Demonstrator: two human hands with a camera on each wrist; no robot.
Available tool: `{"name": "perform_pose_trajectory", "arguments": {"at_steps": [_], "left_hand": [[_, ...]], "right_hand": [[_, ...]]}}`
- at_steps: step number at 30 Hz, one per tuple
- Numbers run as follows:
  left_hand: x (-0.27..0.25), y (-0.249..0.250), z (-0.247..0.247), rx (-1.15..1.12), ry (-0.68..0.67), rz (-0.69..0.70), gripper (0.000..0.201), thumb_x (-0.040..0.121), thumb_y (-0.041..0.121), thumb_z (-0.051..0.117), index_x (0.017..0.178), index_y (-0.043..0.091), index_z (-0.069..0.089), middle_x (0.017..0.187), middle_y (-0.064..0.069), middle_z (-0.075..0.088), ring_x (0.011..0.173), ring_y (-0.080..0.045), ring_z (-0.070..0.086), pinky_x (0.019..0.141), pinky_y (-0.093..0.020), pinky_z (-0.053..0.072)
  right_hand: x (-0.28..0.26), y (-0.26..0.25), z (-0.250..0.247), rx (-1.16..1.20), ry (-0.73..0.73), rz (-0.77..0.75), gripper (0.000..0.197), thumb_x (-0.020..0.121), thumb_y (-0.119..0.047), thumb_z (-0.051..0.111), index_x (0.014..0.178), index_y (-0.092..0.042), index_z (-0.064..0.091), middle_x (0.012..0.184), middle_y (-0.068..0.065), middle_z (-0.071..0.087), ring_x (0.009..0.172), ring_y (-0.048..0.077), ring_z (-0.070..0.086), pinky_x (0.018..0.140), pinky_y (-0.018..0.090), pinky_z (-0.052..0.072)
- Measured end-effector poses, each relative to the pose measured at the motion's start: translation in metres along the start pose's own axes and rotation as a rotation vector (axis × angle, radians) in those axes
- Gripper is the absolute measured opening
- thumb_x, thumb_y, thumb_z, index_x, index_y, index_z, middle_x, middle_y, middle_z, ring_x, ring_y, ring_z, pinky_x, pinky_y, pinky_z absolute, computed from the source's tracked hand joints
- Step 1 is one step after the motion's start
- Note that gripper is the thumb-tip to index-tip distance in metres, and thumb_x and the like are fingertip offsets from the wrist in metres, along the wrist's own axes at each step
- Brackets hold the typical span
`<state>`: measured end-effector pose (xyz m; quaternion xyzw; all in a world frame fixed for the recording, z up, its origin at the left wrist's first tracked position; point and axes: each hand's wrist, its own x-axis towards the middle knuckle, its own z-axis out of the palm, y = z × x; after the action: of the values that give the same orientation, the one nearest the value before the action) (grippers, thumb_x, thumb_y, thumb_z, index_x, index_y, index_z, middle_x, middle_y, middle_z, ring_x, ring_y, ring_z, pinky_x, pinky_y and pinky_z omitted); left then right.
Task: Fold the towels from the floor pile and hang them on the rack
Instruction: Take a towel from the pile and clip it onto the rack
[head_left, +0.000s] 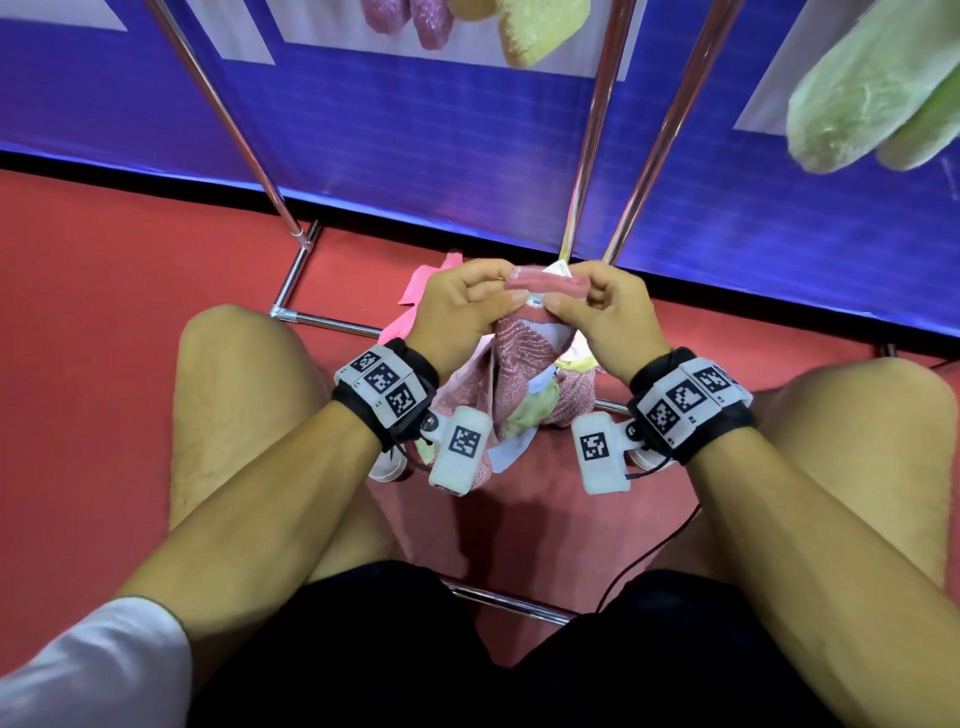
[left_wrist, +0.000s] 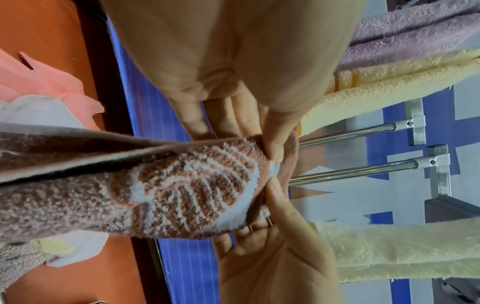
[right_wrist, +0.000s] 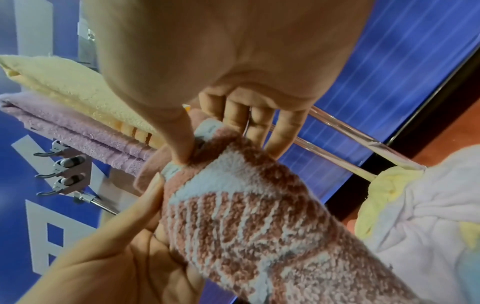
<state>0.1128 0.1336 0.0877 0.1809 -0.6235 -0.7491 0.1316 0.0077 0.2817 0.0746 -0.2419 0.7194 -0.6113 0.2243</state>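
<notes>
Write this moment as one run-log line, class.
left hand: pinches pink patterned towel edge | right hand: pinches same edge | towel: hangs over floor pile | rack: other towels hung

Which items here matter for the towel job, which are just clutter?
Job:
pink-and-white patterned towel, pinched by left hand and right hand
floor pile of cloths
chrome rack
hung yellow towel, purple towel, green towel

Clutter:
blue wall banner
red cable

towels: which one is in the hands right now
The pink-and-white patterned towel, pinched at its top edge by the left hand and right hand; the others hang or lie untouched.
</notes>
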Motion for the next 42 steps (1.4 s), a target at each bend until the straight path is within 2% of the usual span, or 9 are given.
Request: {"name": "perform_pose_trajectory", "arguments": {"at_steps": [3,8,11,15,21,24,34,39,42], "left_hand": [[0.002,0.002,-0.004,0.012,-0.005,0.026,0.018,0.088,-0.007,0.062,0.098,0.008,0.064,0.082,-0.005,0.074,0.072,-0.020,0.068,0.068,-0.032,0.057],[0.006,0.005,-0.006,0.045,0.036,0.088,0.016,0.085,0.004,0.064,0.096,0.014,0.057,0.078,0.002,0.070,0.071,-0.024,0.058,0.062,-0.032,0.048],[0.005,0.015,-0.009,0.089,0.024,0.094,0.018,0.087,0.002,0.062,0.094,0.017,0.056,0.075,0.002,0.067,0.066,-0.018,0.056,0.060,-0.030,0.048],[0.004,0.043,-0.010,0.130,0.019,0.135,0.019,0.088,0.001,0.061,0.094,0.018,0.055,0.073,0.002,0.068,0.063,-0.015,0.055,0.061,-0.030,0.047],[0.013,0.125,0.001,0.132,0.032,0.263,0.024,0.090,-0.007,0.058,0.093,0.017,0.055,0.075,0.002,0.071,0.060,-0.008,0.060,0.057,-0.024,0.049],[0.016,0.175,0.013,0.124,0.033,0.327,0.027,0.090,-0.010,0.056,0.093,0.017,0.053,0.073,0.004,0.071,0.060,-0.005,0.059,0.056,-0.022,0.049],[0.013,0.323,0.047,0.127,0.006,0.581,0.023,0.090,-0.005,0.061,0.094,0.018,0.056,0.086,-0.004,0.068,0.070,-0.005,0.064,0.059,-0.021,0.052],[0.010,0.376,0.062,0.077,-0.041,0.636,0.022,0.092,-0.005,0.059,0.097,0.016,0.057,0.088,-0.002,0.070,0.075,-0.009,0.068,0.066,-0.026,0.057],[0.005,0.398,0.073,0.057,-0.060,0.675,0.019,0.092,-0.003,0.060,0.099,0.015,0.057,0.091,-0.007,0.069,0.074,-0.010,0.068,0.062,-0.025,0.056]], "right_hand": [[-0.001,-0.004,0.002,0.011,0.043,-0.047,0.015,0.082,-0.013,0.074,0.082,-0.006,0.061,0.079,0.009,0.063,0.075,0.021,0.059,0.073,0.041,0.051],[0.001,-0.013,0.011,0.003,0.125,-0.096,0.023,0.079,-0.015,0.079,0.072,-0.016,0.057,0.068,0.011,0.050,0.064,0.021,0.044,0.059,0.040,0.041],[0.000,-0.026,0.013,0.014,0.168,-0.104,0.016,0.077,-0.012,0.081,0.078,-0.005,0.066,0.071,0.020,0.059,0.066,0.021,0.051,0.061,0.041,0.047],[0.002,-0.055,0.011,0.020,0.171,-0.124,0.010,0.080,-0.002,0.077,0.086,-0.002,0.069,0.072,0.001,0.060,0.068,0.011,0.054,0.066,0.024,0.048],[0.019,-0.135,-0.005,-0.093,0.184,-0.309,0.012,0.083,-0.008,0.075,0.083,-0.001,0.065,0.067,-0.001,0.054,0.058,0.004,0.044,0.057,0.016,0.039],[0.024,-0.187,-0.017,-0.199,0.194,-0.436,0.016,0.086,-0.013,0.072,0.081,-0.015,0.056,0.064,-0.012,0.047,0.054,-0.002,0.041,0.056,0.013,0.033],[0.032,-0.335,-0.055,-0.506,0.286,-0.680,0.018,0.094,-0.029,0.060,0.093,-0.020,0.044,0.071,-0.015,0.050,0.063,-0.002,0.047,0.061,0.026,0.034],[0.027,-0.390,-0.068,-0.479,0.307,-0.744,0.019,0.094,-0.026,0.062,0.093,-0.017,0.045,0.073,-0.014,0.053,0.060,-0.005,0.050,0.059,0.015,0.039],[0.021,-0.417,-0.077,-0.412,0.341,-0.783,0.020,0.093,-0.025,0.064,0.092,-0.016,0.045,0.071,-0.013,0.052,0.058,-0.003,0.047,0.059,0.019,0.040]]}}
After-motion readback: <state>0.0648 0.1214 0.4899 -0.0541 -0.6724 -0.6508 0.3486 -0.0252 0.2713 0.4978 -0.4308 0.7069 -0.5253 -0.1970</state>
